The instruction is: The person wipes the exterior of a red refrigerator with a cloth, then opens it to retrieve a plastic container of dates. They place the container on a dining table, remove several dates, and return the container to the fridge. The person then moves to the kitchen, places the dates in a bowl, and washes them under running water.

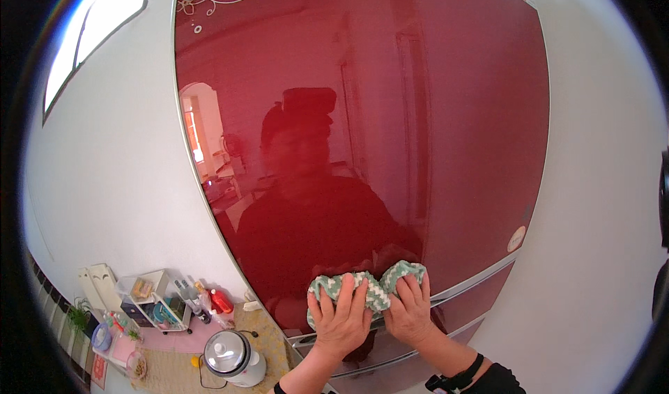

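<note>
Under left hand (340, 330) (fingers extended, slightly apart) and right hand (410, 317) (fingers extended, closer together), a bunched green-and-white cloth (376, 299), pressed low against the red door (474, 129). Likely light, soft, limp, unbreakable; best taken by its thick folds.

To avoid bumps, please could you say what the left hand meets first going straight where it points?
Past the cloth, the left hand's way up the door looks free, though depth is unclear.
</note>
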Available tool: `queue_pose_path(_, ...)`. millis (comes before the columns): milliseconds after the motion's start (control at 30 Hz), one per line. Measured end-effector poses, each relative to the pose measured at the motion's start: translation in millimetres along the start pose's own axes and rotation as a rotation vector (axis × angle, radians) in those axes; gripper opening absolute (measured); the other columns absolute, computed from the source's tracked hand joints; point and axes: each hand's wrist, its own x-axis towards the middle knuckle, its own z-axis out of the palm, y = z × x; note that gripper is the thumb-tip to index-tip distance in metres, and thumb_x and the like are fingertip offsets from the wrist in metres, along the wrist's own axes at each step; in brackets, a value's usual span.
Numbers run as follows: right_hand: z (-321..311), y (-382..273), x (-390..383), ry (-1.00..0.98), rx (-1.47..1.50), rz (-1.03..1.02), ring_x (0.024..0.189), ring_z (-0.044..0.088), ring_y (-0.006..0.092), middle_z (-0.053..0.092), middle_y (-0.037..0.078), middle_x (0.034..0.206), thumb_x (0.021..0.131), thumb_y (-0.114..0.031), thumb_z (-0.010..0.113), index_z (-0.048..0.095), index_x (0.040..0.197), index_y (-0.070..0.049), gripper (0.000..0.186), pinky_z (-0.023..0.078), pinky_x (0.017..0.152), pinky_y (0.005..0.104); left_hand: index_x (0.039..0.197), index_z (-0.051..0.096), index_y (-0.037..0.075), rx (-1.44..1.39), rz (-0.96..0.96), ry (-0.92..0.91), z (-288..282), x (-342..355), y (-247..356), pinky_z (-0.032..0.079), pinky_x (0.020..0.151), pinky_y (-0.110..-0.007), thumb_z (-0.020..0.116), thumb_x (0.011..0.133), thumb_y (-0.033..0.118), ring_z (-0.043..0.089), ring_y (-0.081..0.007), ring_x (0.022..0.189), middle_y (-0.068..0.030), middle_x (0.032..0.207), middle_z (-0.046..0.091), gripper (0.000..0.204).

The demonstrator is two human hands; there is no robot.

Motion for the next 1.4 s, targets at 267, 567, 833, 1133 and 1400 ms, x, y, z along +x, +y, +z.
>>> queue_pose_path(267,0.1,-5.6,0.4,-0.030,-0.056,0.000,0.108,0.045,0.0319,0.049,0.014,0.111,0.072,-0.013,0.057,0.053,0.097,-0.006,0.026,0.027,0.094,0.0571,0.116,0.053,0.006,0.007,-0.013,0.013,3.2,-5.3,-0.8,0.015,0.097,-0.059,0.050,0.075,0.025,0.031,-0.0439,0.112,-0.0155,0.133,0.033,0.045)
queue_pose_path(567,-10.1,26.7,9.9,-0.014,-0.057,-0.086,0.108,0.048,0.0285,0.054,0.012,0.108,0.075,-0.016,0.054,0.055,0.090,-0.006,0.018,0.029,0.094,0.0543,0.118,0.050,0.004,0.016,-0.050,0.039,13.9,17.5,22.2,0.014,0.096,-0.061,0.051,0.075,0.027,0.029,-0.0457,0.114,-0.0171,0.132,0.032,0.049)
queue_pose_path(833,-42.7,104.0,10.1,0.005,-0.114,-0.114,0.108,0.048,0.0303,0.054,0.014,0.109,0.078,-0.018,0.052,0.057,0.095,-0.005,0.022,0.031,0.093,0.0555,0.115,0.053,0.007,-0.008,-0.010,0.088,41.4,65.3,78.2,0.022,0.093,-0.059,0.054,0.074,0.028,0.035,-0.0427,0.109,-0.0141,0.130,0.037,0.047)
queue_pose_path(1133,-65.5,165.2,-19.9,-0.062,-0.160,-0.026,0.109,0.043,0.0418,0.047,0.022,0.112,0.080,-0.019,0.050,0.053,0.105,-0.002,0.030,0.024,0.093,0.0615,0.117,0.053,0.011,-0.066,0.045,0.084,62.5,97.3,131.5,0.030,0.088,-0.050,0.053,0.073,0.027,0.042,-0.0317,0.099,-0.0085,0.129,0.039,0.047)
queue_pose_path(1400,-47.5,163.4,-56.4,-0.020,-0.064,0.051,0.125,0.021,0.0458,0.028,0.027,0.131,0.082,-0.021,0.045,0.040,0.122,-0.002,0.044,0.013,0.098,0.0629,0.117,0.054,0.012,-0.078,0.056,0.087,62.7,83.3,133.0,0.034,0.086,-0.040,0.042,0.081,0.024,0.045,-0.0232,0.098,-0.0028,0.126,0.046,0.040)
